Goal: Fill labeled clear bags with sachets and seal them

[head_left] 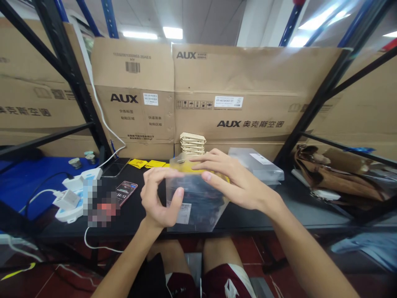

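Observation:
A clear plastic box (198, 207) with dark contents and a white label stands near the front edge of the black table, right before me. Yellow material shows at its top, partly hidden by my fingers. Over that top lies my right hand (232, 176), palm down with fingers stretched toward the left. At the box's left side is my left hand (159, 196), its fingers curved over the upper edge and its thumb apart in front of the box; whether it presses on the wall I cannot tell. Neither hand shows a firm grip.
Behind the box rises a stack of beige folded packets (192, 142), beside yellow packets (138, 164). Another clear box (256, 165) stands to the right, a brown bag (338, 178) farther right. Leftward are a phone (127, 192), a white power strip (68, 213) and cables. Cardboard panels (198, 116) wall the back.

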`<act>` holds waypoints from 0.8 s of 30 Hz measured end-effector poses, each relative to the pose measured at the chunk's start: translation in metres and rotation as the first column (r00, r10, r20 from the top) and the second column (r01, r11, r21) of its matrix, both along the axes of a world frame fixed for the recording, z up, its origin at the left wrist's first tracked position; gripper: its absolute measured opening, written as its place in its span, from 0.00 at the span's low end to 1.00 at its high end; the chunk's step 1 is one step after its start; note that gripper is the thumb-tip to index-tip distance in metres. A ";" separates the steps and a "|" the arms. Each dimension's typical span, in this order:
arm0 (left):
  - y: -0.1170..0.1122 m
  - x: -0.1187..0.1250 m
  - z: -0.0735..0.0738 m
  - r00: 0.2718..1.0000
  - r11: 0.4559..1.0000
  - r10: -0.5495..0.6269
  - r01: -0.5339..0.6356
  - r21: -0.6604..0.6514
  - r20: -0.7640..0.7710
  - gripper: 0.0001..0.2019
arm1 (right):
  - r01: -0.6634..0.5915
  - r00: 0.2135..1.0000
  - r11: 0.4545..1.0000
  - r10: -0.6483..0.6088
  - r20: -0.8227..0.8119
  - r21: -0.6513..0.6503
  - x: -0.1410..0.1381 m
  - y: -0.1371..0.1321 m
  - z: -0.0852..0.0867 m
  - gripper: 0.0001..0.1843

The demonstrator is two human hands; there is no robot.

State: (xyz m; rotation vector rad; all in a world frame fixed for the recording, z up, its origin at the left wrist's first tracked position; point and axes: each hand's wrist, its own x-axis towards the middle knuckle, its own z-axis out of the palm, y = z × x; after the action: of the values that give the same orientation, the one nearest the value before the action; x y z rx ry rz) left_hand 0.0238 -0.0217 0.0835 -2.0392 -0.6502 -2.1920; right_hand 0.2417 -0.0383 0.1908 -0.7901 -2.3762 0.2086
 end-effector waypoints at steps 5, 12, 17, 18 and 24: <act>-0.002 -0.007 0.008 0.985 0.985 0.070 -0.093 -0.147 -0.157 0.04 | -0.061 0.979 0.995 0.044 -0.197 -0.084 0.017 0.013 -0.002 0.16; -0.005 -0.003 0.005 0.989 0.987 0.076 -0.093 -0.131 -0.126 0.06 | -0.057 0.929 0.950 -0.062 -0.364 -0.308 0.045 0.032 -0.010 0.12; 0.000 0.003 -0.006 1.000 0.995 0.013 -0.015 -0.101 -0.015 0.06 | -0.254 0.840 0.914 0.046 -0.540 -0.317 0.046 0.023 -0.033 0.17; 0.001 0.005 -0.007 1.000 0.996 0.004 -0.004 -0.092 -0.003 0.07 | -0.287 0.834 0.898 0.062 -0.549 -0.334 0.045 0.020 -0.036 0.20; 0.000 0.010 -0.012 0.999 0.993 -0.049 0.050 -0.108 0.017 0.07 | -0.167 0.941 0.949 0.072 -0.332 -0.267 0.032 0.004 -0.048 0.23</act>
State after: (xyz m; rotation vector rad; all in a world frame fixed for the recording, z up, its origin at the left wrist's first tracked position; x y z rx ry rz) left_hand 0.0343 -0.0212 0.0715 -2.1146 -0.7440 -2.2478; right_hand 0.2735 -0.0346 0.1430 -0.6812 -2.1093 0.6996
